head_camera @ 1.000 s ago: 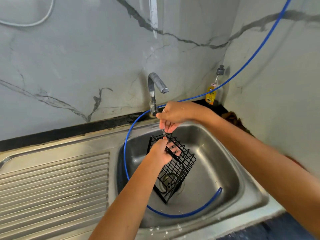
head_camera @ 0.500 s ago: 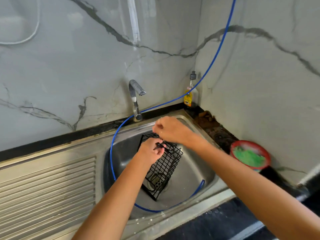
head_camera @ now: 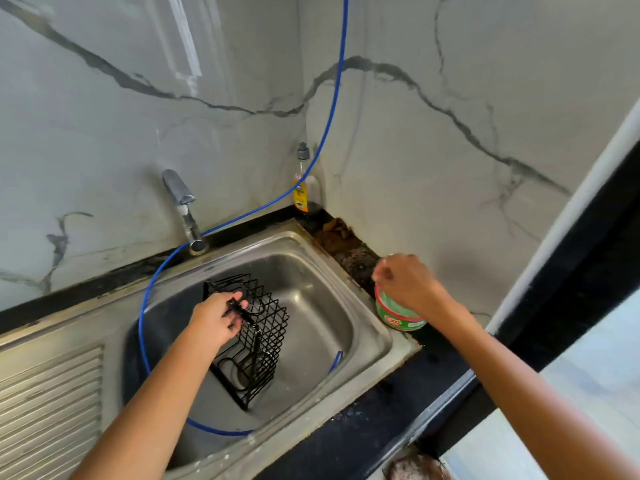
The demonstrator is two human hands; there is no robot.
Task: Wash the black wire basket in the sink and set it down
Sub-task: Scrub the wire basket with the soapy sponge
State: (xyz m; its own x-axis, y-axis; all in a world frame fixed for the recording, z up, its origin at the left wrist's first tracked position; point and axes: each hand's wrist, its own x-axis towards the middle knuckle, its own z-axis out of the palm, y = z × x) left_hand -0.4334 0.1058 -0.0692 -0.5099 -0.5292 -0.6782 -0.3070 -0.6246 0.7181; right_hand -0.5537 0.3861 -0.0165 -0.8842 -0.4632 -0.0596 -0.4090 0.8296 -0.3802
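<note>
Gripping the black wire basket (head_camera: pixel 254 337) by its top rim — left hand (head_camera: pixel 216 320), fingers curled round the wire | basket tilted inside the sink (head_camera: pixel 363 299), under the tap (head_camera: pixel 181 202) | right hand (head_camera: pixel 407 282) over the green tub (head_camera: pixel 398 315) right of the sink — fingers bent, grip unclear.

Right hand (head_camera: pixel 407 284) covering the top of the green tub (head_camera: pixel 398 315); fingertips blurred, grip unclear. Left hand (head_camera: pixel 216 320) hiding part of the black wire basket (head_camera: pixel 256 337) rim. Blue hose (head_camera: pixel 341 81) cut off at the top edge. Bottle (head_camera: pixel 303 188) label too small to read. Drainboard (head_camera: pixel 48 403) cut off at left.
</note>
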